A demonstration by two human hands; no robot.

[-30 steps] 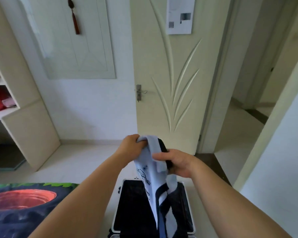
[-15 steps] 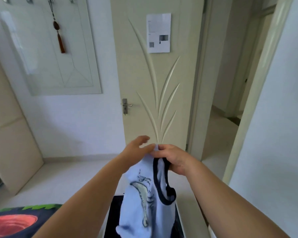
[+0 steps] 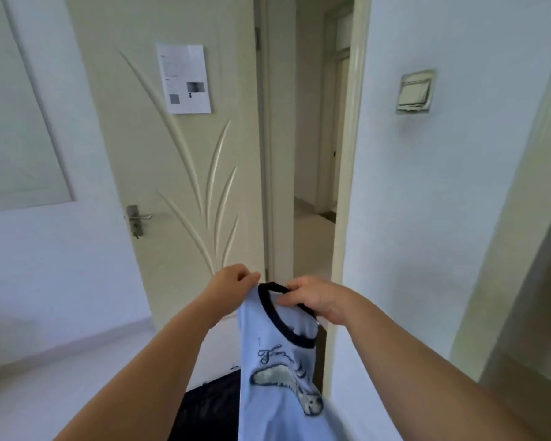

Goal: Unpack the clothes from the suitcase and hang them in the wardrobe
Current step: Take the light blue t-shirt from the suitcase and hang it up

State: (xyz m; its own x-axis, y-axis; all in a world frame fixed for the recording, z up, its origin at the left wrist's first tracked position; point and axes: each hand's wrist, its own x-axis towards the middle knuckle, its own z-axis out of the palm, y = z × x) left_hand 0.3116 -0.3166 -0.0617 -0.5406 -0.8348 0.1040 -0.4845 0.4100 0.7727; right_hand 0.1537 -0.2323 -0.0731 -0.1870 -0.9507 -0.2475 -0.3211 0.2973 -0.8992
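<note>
Head view: my left hand [image 3: 231,283] and right hand [image 3: 315,300] pinch the shirt [image 3: 274,393] at its neckline; a slack pinch could drop it.

- Beyond the left hand [image 3: 233,281] and right hand [image 3: 318,300], a narrow doorway [image 3: 309,186] opens into a corridor.
- The cream door [image 3: 178,186] closes off the space left of that gap, its lever handle [image 3: 137,218] jutting out.
- A white wall [image 3: 427,218] runs close along the right arm, with a switch [image 3: 415,92] higher up.
- Below, the light-blue T-shirt [image 3: 277,393] hangs over the black suitcase [image 3: 210,405]; bare floor [image 3: 77,377] lies open leftward.
</note>
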